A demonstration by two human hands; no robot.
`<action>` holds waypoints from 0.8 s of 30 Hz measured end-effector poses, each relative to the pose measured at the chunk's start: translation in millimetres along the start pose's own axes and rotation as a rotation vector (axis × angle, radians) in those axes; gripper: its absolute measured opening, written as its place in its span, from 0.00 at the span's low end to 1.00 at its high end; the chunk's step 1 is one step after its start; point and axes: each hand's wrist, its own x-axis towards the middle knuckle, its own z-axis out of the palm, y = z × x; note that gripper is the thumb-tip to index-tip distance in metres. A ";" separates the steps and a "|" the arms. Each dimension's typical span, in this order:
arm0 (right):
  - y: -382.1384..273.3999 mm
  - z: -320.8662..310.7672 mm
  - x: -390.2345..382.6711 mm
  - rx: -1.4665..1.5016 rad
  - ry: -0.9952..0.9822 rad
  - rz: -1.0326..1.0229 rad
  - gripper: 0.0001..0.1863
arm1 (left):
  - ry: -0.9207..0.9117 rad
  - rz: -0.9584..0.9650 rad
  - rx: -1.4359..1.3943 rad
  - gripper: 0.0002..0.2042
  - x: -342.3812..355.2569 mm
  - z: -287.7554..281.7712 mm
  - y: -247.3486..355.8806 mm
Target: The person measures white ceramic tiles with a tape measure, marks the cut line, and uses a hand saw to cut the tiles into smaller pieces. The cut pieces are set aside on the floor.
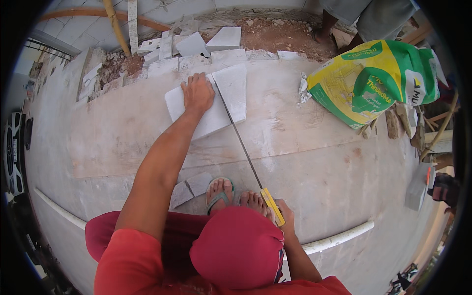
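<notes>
A white lightweight concrete block point(232, 96) lies flat on the ground ahead of me. My left hand point(198, 93) presses on its left part, with the fingers curled at the far edge. My right hand point(286, 216) is closed round the yellow handle of a hand saw point(242, 142), close by my feet. The long thin blade slants up and to the left across the block, in a cut line that reaches its far edge. Two small grey block offcuts point(191, 189) rest beside my left foot.
Several white block pieces point(223, 39) are piled along the far edge, by reddish rubble point(275, 37). At the right stands a green and yellow bag point(361, 81), with a person's legs point(361, 22) behind it. A white pipe point(339, 239) lies at lower right, a grey block point(419, 187) farther right.
</notes>
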 end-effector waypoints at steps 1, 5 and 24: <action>3.6 2.7 3.2 -0.002 -0.025 -0.021 0.09 | 0.024 0.002 0.018 0.17 -0.2 1.1 -3.1; 2.4 39.6 94.4 -0.010 -0.050 -0.029 0.10 | -0.035 0.018 -0.025 0.17 2.7 2.0 13.2; -5.3 54.8 118.5 0.023 -0.075 -0.021 0.12 | -0.005 0.029 0.015 0.15 0.7 5.1 2.6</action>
